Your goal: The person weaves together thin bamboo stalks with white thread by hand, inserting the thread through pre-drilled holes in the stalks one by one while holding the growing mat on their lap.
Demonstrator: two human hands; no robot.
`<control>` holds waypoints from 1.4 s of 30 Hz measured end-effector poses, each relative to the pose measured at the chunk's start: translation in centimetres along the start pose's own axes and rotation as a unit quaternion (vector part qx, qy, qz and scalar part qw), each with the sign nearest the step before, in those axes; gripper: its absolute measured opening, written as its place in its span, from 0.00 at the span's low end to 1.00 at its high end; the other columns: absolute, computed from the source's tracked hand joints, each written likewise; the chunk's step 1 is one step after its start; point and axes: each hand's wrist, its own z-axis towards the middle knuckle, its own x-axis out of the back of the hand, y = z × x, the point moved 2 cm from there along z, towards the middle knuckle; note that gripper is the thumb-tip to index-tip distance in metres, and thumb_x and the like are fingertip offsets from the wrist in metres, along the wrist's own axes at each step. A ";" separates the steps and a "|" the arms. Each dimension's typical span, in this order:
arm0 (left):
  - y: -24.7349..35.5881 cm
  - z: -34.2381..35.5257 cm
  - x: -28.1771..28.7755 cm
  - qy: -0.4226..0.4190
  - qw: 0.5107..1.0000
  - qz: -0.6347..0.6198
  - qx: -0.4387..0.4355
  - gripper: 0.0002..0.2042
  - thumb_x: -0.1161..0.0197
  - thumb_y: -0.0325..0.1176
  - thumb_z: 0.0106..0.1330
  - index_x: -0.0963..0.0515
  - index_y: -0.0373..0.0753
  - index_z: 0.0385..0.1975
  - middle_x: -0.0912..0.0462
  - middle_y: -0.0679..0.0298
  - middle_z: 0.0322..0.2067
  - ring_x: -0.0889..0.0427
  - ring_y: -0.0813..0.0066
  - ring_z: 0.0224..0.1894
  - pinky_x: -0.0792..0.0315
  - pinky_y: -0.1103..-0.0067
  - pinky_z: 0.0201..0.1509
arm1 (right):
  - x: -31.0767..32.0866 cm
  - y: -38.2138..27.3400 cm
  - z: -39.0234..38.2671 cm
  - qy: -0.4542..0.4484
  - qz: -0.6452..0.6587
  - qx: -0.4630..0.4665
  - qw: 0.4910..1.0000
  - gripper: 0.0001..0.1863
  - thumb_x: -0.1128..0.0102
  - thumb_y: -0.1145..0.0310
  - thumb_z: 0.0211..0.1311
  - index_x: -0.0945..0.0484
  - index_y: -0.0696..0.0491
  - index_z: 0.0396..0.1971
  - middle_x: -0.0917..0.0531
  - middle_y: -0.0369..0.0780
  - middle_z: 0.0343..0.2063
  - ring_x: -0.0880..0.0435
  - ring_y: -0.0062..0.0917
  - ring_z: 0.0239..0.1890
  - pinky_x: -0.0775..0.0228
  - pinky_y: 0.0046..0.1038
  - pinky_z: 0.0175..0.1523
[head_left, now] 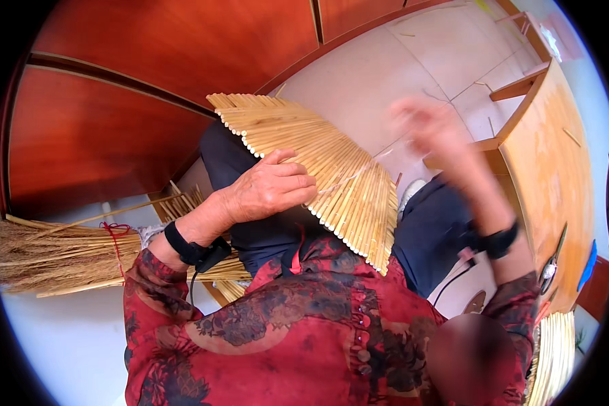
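Note:
A fan-shaped mat of pale straw stalks [331, 162] lies across my lap, its stalks side by side. My left hand [271, 189] rests on its near left edge, fingers curled over the stalks and pressing them down. My right hand [430, 128] is raised above the mat's right side, blurred by motion, fingers apart; a thin thread [386, 154] seems to run from it to the mat. Both wrists wear black bands. I wear a red patterned top and dark trousers.
A tied bundle of straw [54, 254] and loose stalks lie on the floor at the left. A dark red wooden cabinet [149, 81] stands behind. A wooden table [555, 169] is on the right, with another stalk mat [555, 352] below it.

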 end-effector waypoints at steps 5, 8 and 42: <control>0.3 -0.4 -0.5 0.035 0.999 0.006 0.030 0.09 0.39 0.30 0.55 0.24 0.41 0.35 0.21 0.66 0.37 0.21 0.71 0.45 0.35 0.61 0.61 | -11.8 1.7 -5.7 -0.270 0.000 -0.060 0.961 0.08 0.37 0.73 0.55 0.18 0.55 0.36 0.28 0.33 0.20 0.32 0.16 0.22 0.38 0.21 0.30; 0.2 -1.0 -1.2 0.063 0.997 0.007 0.041 0.08 0.40 0.30 0.54 0.24 0.41 0.35 0.22 0.65 0.35 0.21 0.72 0.44 0.36 0.61 0.62 | -12.9 1.4 -5.9 -0.239 0.017 -0.073 0.968 0.08 0.37 0.73 0.51 0.18 0.56 0.33 0.21 0.43 0.26 0.20 0.26 0.26 0.28 0.28 0.37; 1.0 0.0 0.0 0.005 0.999 -0.051 0.001 0.11 0.40 0.29 0.55 0.24 0.39 0.38 0.20 0.64 0.39 0.22 0.69 0.43 0.31 0.69 0.49 | -8.5 2.7 -2.3 0.061 0.583 -0.222 0.779 0.10 0.49 0.67 0.70 0.26 0.58 0.42 0.35 0.29 0.16 0.33 0.16 0.20 0.32 0.22 0.29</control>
